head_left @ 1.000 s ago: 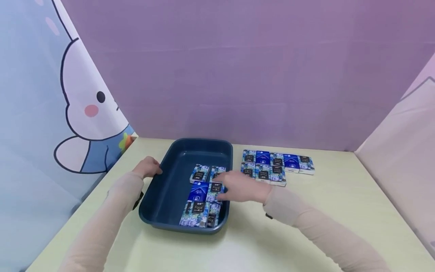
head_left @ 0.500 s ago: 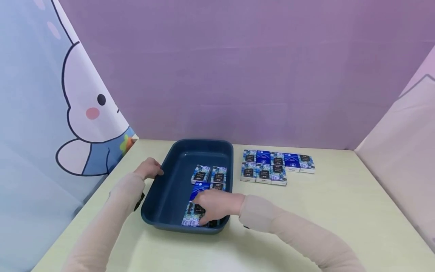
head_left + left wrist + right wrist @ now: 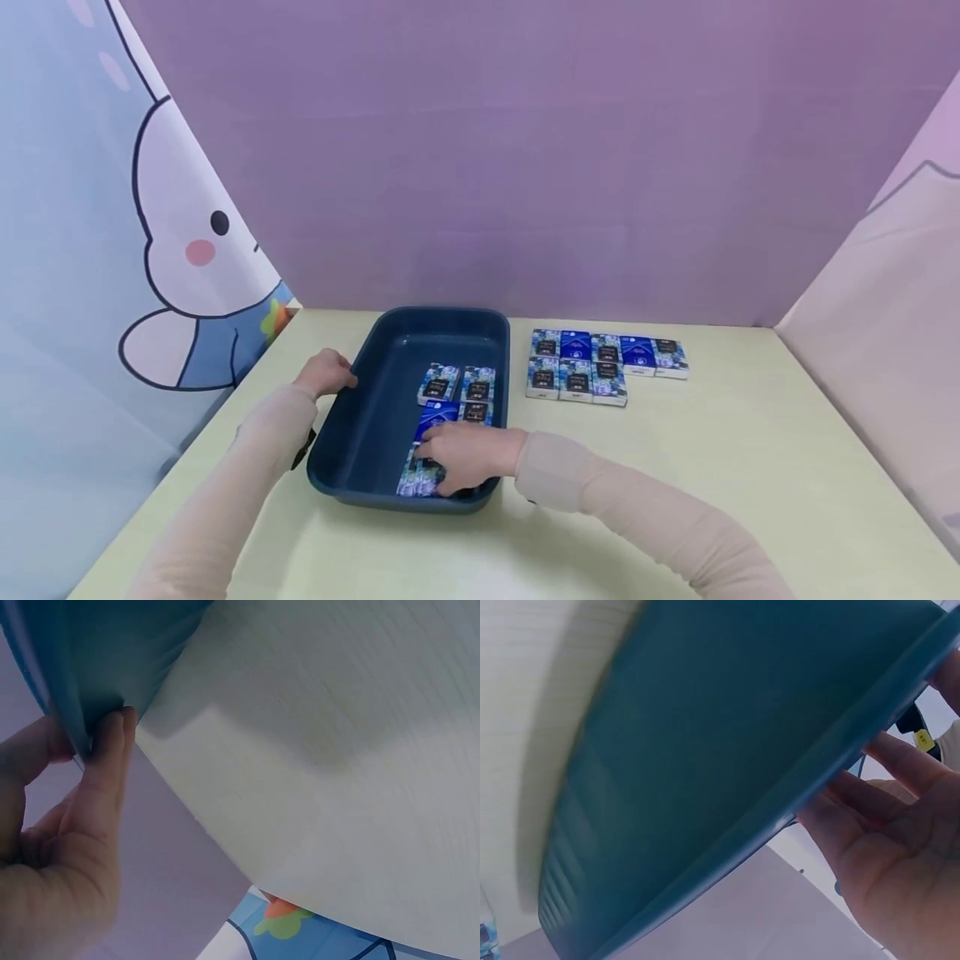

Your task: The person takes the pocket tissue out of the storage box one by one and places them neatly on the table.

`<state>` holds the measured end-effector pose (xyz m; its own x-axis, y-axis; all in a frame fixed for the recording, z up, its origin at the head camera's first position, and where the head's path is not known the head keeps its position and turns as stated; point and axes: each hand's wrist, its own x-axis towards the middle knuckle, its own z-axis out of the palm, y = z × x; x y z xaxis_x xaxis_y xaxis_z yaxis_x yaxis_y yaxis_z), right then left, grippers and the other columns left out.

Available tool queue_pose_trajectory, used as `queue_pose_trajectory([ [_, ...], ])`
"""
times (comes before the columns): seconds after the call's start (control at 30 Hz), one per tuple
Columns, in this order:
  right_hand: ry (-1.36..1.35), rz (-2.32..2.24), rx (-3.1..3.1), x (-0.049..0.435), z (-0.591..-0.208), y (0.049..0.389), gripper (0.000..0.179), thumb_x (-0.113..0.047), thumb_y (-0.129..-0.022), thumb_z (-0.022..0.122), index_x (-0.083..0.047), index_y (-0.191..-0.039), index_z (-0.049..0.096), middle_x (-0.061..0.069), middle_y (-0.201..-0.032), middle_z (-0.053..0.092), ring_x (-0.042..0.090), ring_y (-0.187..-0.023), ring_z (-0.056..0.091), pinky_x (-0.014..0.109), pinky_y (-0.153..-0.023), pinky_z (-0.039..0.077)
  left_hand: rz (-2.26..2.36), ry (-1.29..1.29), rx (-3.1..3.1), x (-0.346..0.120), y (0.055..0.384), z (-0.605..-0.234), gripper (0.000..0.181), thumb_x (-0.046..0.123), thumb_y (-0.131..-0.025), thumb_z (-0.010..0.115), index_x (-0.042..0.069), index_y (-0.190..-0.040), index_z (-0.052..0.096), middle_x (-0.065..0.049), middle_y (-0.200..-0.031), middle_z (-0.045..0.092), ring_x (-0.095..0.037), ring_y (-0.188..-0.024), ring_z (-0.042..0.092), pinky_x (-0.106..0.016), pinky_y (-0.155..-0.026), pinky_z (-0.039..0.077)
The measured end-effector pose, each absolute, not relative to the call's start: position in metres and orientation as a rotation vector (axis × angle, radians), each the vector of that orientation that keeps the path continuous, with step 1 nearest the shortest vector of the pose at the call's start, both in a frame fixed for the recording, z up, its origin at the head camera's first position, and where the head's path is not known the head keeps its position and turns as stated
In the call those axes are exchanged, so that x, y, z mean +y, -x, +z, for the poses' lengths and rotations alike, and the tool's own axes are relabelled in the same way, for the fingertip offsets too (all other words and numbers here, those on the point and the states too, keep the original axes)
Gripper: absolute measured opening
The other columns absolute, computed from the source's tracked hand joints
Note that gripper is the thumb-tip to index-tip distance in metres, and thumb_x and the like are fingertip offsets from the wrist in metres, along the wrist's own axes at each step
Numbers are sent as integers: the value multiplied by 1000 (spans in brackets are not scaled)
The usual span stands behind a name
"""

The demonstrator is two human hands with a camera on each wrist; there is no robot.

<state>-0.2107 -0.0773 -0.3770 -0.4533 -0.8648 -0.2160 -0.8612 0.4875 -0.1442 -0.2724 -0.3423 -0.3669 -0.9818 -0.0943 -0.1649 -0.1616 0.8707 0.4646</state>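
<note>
In the head view, my left hand (image 3: 327,372) pinches the left rim of a dark blue plastic bin (image 3: 375,408). The left wrist view shows this left thumb and fingers on either side of the bin wall (image 3: 112,652). My right hand (image 3: 468,457) reaches over the right rim, thumb and fingers bent around a flowered tissue pack (image 3: 417,479) at the front. Behind it lie a plain blue tissue pack (image 3: 437,417) and two flowered packs at the back. In the right wrist view, the wall hides my right fingertips.
More tissue packs (image 3: 576,380) lie in two rows on the pale table (image 3: 675,467), right of the bin. A purple backdrop (image 3: 525,167) stands behind the table, with a cartoon-printed cloth (image 3: 180,250) at the left.
My right hand has moved from the middle packs to the front ones in the bin, then shifted only slightly. The left hand stays on the rim.
</note>
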Motion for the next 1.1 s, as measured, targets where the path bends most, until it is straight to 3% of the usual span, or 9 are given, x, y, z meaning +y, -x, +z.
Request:
queue_pose_trajectory([
  [0.17, 1426, -39, 2479, -76, -377, 216, 56, -35, -83, 66, -17, -133, 49, 1, -139, 46, 16, -125, 45, 29, -101, 40, 716, 202, 2910, -341, 271, -366, 30, 10, -80, 60, -11, -102, 61, -22, -97, 63, -27, -82, 57, -39, -74, 48],
  [0.23, 1413, -38, 2483, -75, -377, 217, 56, -35, -83, 66, -16, -133, 49, 1, -138, 46, 16, -124, 46, 29, -101, 40, 715, 199, 2912, -340, 272, -366, 27, 10, -80, 60, -10, -99, 62, -19, -92, 63, -25, -79, 56, -37, -71, 48],
  [0.37, 1400, -6, 2496, -76, -377, 216, 58, -37, -82, 66, -16, -133, 49, 1, -138, 46, 17, -125, 45, 29, -102, 39, 712, 212, 2910, -341, 274, -367, 11, 9, -79, 61, 0, -75, 60, -4, -68, 54, -19, -66, 49, -30, -61, 43],
  [0.5, 1394, 37, 2535, -80, -380, 213, 61, -40, -80, 68, -17, -132, 50, 1, -137, 47, 17, -123, 46, 29, -101, 39, 707, 229, 2899, -342, 274, -367, 20, 9, -79, 60, 8, -62, 51, 2, -59, 44, -16, -61, 45, -27, -58, 40],
  [0.67, 1379, 71, 2588, -84, -384, 209, 63, -41, -78, 69, -16, -133, 49, 2, -134, 50, 19, -121, 48, 30, -99, 41, 706, 236, 2903, -341, 272, -367, 10, 8, -79, 61, -2, -78, 60, -7, -73, 56, -19, -69, 52, -31, -63, 45],
  [0.8, 1363, 85, 2603, -86, -386, 209, 66, -42, -77, 69, -16, -134, 48, 3, -133, 51, 19, -120, 49, 31, -98, 42, 684, 243, 2914, -340, 270, -366, 24, 8, -79, 61, -9, -96, 61, -18, -91, 61, -25, -79, 55, -36, -70, 48],
  [0.97, 1338, 86, 2617, -86, -387, 209, 68, -44, -76, 70, -17, -134, 47, 3, -132, 51, 19, -118, 50, 32, -97, 43, 677, 262, 2928, -338, 270, -366, 31, 10, -79, 61, -10, -103, 60, -23, -102, 61, -29, -87, 57, -40, -76, 48],
  [1.1, 1318, 78, 2624, -85, -389, 209, 71, -45, -76, 69, -17, -136, 44, 3, -134, 50, 20, -119, 50, 33, -97, 44, 666, 272, 2933, -336, 271, -366, 30, 9, -79, 61, -10, -101, 61, -23, -100, 62, -29, -85, 57, -40, -75, 49],
])
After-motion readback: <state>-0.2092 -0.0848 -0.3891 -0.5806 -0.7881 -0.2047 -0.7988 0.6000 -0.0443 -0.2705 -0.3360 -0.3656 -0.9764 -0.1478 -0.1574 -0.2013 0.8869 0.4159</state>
